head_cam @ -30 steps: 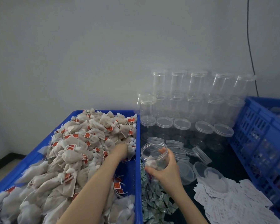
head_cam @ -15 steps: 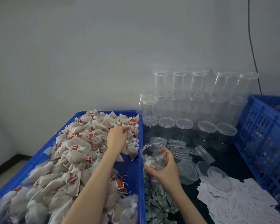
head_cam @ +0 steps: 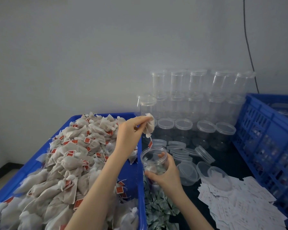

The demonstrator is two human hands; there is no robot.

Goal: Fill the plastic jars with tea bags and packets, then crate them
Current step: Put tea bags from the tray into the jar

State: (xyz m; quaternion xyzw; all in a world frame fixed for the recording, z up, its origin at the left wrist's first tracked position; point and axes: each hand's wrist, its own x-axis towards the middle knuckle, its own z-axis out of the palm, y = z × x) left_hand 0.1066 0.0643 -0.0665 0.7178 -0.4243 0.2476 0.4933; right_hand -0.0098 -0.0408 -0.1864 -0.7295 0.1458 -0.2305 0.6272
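Filling step, one tea bag on its way to the jar. The left hand [head_cam: 130, 130] pinches a tea bag [head_cam: 149, 126] by its top corner above the blue tray's [head_cam: 140, 188] right rim, the bag's string and red tag [head_cam: 150, 143] dangling just over the open jar [head_cam: 154, 161]. The right hand [head_cam: 167, 177] wraps round that jar and holds it upright, mouth up, over the heap of green packets [head_cam: 158, 208] on the bench [head_cam: 231, 156]; a few items already lie inside it. The next move, as I judge it, calls for bringing the bag squarely over the mouth and letting go so that tag and string follow it in. Empty jars [head_cam: 196, 97] stand stacked against the wall, loose lids [head_cam: 204, 153] beside them, and the blue crate [head_cam: 264, 130] waits at right
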